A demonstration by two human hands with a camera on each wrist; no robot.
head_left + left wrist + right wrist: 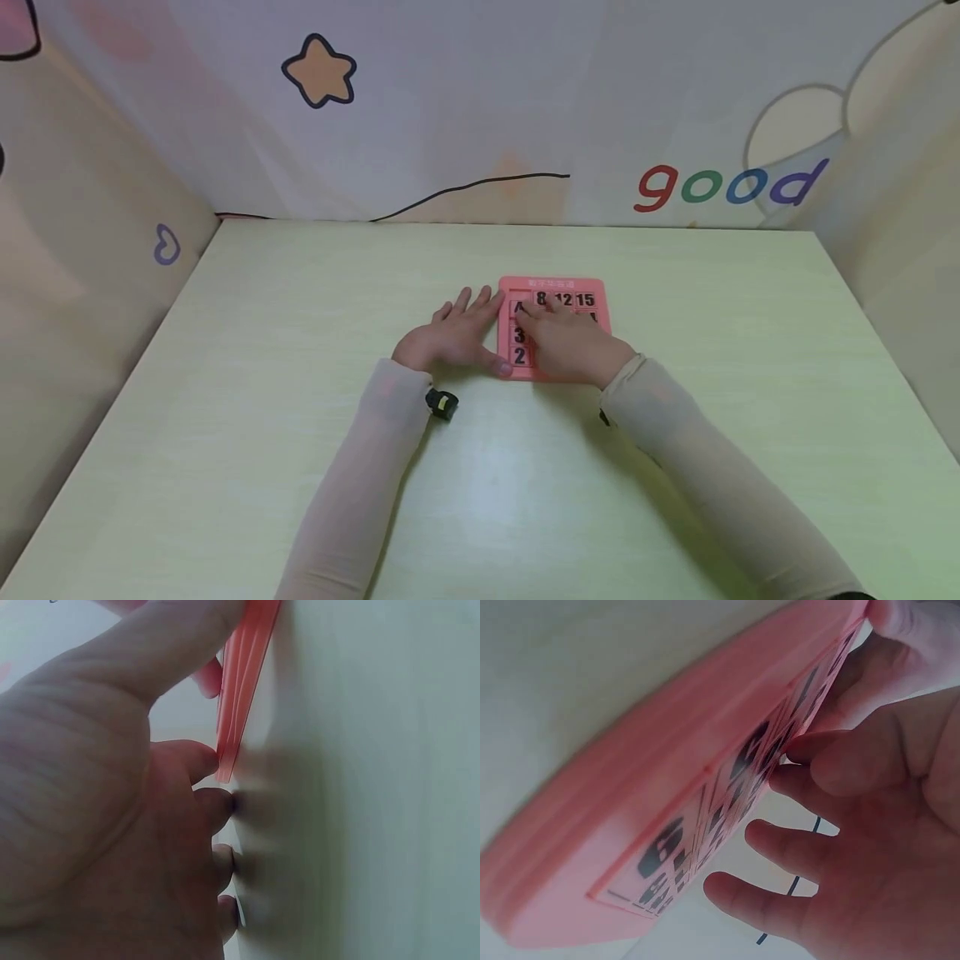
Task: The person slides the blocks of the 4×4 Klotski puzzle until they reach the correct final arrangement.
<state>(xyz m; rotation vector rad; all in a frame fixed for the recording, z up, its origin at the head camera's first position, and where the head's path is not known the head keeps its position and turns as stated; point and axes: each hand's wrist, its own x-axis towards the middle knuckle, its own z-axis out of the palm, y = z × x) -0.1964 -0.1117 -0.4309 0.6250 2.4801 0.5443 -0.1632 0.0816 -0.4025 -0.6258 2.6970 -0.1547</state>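
Sleeves (pixel 356 492) foremost! Left hand (pixel 450 333) splays against the puzzle (pixel 555 283), right hand (pixel 573 346) fans loosely over tiles (pixel 585 300): sliding step, seemingly. Next needs a light push.

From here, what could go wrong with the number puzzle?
The number sliding puzzle might skid on the table under a rightward push, since the left hand is at its left edge. The right hand covers many of the number tiles, so a wrong one could be nudged unseen. Its spread fingers may also catch a neighbouring tile during a slide.
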